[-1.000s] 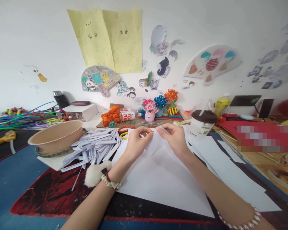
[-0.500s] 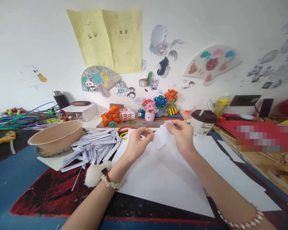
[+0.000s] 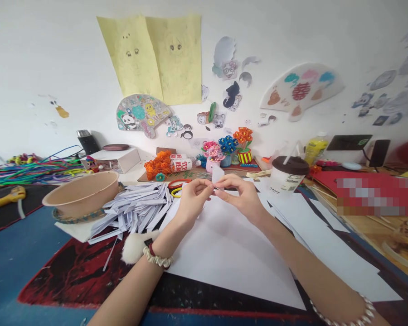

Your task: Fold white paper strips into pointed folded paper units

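A small white piece of paper (image 3: 218, 173) stands up between my hands, pinched at its lower edge. My left hand (image 3: 194, 199) grips it with thumb and fingertips from the left. My right hand (image 3: 240, 195) pinches the same piece from the right, fingers bent over it. The fingertips of both hands nearly meet and hide part of the paper. Beneath them lies a large white sheet (image 3: 234, 262). To the left of my left hand is a heap of folded white paper strips (image 3: 136, 208).
A beige bowl (image 3: 81, 192) stands left of the heap. Scissors with red and yellow handles (image 3: 177, 192) lie behind my left hand. A lidded drink cup (image 3: 287, 176) stands at right, beside more white sheets (image 3: 340, 253). Pipe-cleaner flowers (image 3: 228, 146) line the back.
My right hand has moved left and down to meet my left hand. The small paper, earlier held flat between the hands, is now turned upright and pinched by both.
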